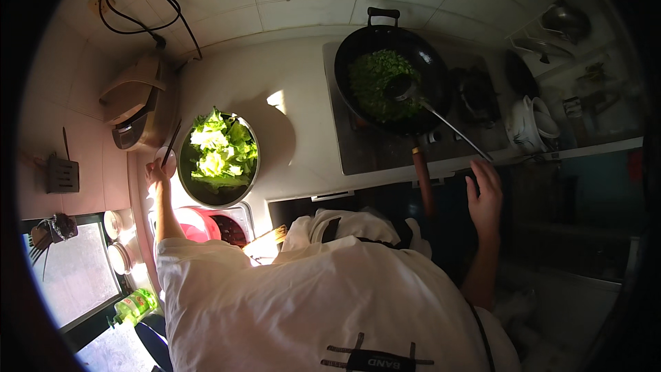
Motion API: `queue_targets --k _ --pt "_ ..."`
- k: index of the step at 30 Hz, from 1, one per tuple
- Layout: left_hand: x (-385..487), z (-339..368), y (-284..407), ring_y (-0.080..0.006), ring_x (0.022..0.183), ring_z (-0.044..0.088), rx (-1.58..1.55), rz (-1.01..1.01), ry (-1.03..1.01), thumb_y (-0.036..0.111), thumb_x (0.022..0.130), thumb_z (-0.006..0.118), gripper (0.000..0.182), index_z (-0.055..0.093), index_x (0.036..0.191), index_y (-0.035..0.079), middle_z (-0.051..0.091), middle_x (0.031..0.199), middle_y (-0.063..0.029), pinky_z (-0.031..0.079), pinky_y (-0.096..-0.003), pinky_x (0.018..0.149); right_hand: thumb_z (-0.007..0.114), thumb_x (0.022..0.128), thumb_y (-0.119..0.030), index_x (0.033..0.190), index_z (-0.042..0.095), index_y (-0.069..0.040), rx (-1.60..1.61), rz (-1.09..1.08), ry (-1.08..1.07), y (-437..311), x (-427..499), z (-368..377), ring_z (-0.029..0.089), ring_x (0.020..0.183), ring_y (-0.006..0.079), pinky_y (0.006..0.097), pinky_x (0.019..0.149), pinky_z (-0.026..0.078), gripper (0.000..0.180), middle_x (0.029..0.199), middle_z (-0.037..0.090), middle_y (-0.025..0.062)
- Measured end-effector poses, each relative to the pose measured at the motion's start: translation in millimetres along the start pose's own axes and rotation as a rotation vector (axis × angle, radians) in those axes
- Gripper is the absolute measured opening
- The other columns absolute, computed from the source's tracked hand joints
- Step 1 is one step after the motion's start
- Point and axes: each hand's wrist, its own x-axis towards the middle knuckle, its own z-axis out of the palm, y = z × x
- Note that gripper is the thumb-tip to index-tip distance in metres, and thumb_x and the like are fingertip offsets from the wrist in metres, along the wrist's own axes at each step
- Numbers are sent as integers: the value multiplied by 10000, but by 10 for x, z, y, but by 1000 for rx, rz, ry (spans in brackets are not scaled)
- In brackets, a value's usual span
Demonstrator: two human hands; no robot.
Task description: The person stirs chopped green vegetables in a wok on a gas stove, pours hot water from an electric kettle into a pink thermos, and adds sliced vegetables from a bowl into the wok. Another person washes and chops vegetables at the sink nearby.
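Observation:
At the far left, my left hand (pixel 156 173) grips the side of a small pale bowl (pixel 169 163), from which thin dark chopsticks (pixel 172 139) stick up. Just right of it stands a large round pot (pixel 192 191) heaped with leafy green lettuce (pixel 214 152). My right hand (pixel 485 194) is empty, its fingers apart, close to the handle end of a metal ladle (pixel 459 132). The ladle's head rests among chopped greens (pixel 379 70) inside a black wok (pixel 431 82). A wooden wok handle (pixel 423 181) points toward me.
The wok sits on a two-burner gas stove (pixel 356 152). White lidded pots (pixel 526 124) stand to its right. A beige rice cooker (pixel 137 98) with a black cord (pixel 178 10) is at back left. Below my left arm, a pink basin (pixel 196 223) lies in the sink (pixel 247 217).

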Motion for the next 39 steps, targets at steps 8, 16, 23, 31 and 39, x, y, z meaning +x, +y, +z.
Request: queue_targets --k 8,16,23,31,39 --pt "-368 -356 84 -312 1179 581 -150 236 505 180 894 698 401 614 1284 135 584 1293 -102 511 -429 958 643 932 -63 1358 564 -40 -267 -9 53 506 374 336 503 1322 350 445 1067 462 434 1341 594 141" --pt "-2084 -1437 1895 -161 1034 657 -1099 528 74 61 1000 575 237 643 1226 50 666 1207 -100 542 -295 863 639 941 -119 1404 534 -249 -311 65 -217 570 837 511 647 989 285 445 743 560 492 1023 575 96" --pt "-4011 -1585 3694 -160 1100 625 -1112 629 -1225 295 1031 585 385 615 1298 19 668 1201 -82 494 -311 961 625 950 -140 1138 684 -104 -247 -215 -147 411 1591 -425 673 869 342 453 726 546 200 985 645 124" --pt "-4739 -1604 4451 -179 1140 613 -1224 365 -1770 355 1013 600 493 488 1296 -33 617 1204 -125 502 -312 1007 676 870 -173 966 744 -27 -390 -185 -779 201 2549 -1074 675 704 247 380 665 516 187 767 701 131" --pt "-4878 -1454 4455 -147 962 641 -1335 324 -1663 275 992 637 405 502 1213 -37 630 1084 -108 535 -273 857 591 975 -252 773 638 -14 -245 -477 -758 -24 2405 4 438 441 183 384 431 335 316 572 492 68"
